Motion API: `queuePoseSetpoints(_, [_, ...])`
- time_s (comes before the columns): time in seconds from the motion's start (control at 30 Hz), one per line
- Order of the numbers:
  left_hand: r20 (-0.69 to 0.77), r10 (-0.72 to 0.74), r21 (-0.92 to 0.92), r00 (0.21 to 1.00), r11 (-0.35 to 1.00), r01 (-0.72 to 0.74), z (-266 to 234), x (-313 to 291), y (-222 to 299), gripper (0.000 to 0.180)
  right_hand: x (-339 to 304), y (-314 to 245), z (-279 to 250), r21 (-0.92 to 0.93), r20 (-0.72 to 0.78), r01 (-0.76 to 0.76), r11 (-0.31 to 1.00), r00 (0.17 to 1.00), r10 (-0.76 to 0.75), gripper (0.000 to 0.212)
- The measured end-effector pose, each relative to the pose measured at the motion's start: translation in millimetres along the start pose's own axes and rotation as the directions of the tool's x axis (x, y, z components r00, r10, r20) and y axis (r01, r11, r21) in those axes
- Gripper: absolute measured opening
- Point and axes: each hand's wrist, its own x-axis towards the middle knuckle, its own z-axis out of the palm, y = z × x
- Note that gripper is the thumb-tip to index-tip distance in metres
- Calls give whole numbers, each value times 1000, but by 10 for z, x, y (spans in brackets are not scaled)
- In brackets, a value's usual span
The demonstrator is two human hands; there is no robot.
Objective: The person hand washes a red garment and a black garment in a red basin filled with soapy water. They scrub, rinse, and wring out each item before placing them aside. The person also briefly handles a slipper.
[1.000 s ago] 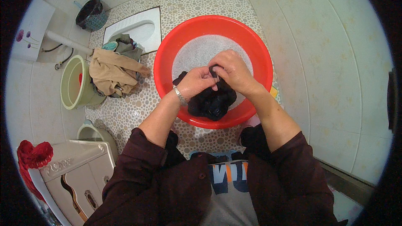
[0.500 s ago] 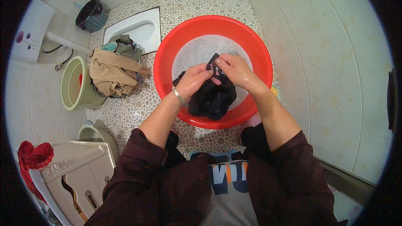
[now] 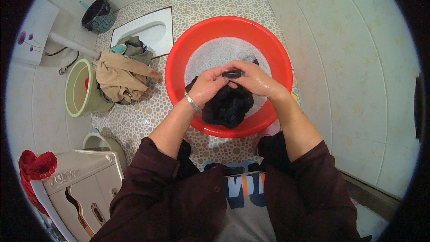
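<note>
Left hand [image 3: 207, 86]: curled in a pinch, back upward
Right hand [image 3: 251, 79]: pinching likewise, close beside the left
Forearms [image 3: 171, 127]: bare, angled inward

the black strip [image 3: 232, 75] has turned crosswise

The floor [image 3: 201, 4] is patterned with pebble-like spots and bordered by pale tiled walls [image 3: 358, 62]; a white squat toilet [image 3: 154, 33] is set into it, and a carved cream cabinet [image 3: 85, 183] is seen at lower left.

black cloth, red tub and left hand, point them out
Black cloth [image 3: 226, 109]: head view, on its bunched lower part.
Red tub [image 3: 281, 71]: head view, on its right inner wall.
Left hand [image 3: 207, 87]: head view, on the back of it.
</note>
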Motion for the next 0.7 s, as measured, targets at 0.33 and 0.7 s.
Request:
queuePoseSetpoints(0.33, [-56,11,29,998,1000,-9,-48,14,-49,10,1,32,-86,-101,55,-71,992,996,77,17])
queuePoseSetpoints(0.7, [-126,-15,100,992,995,27,-26,11,13,11,-35,40,-129,-203,78,-63,977,994,80,19])
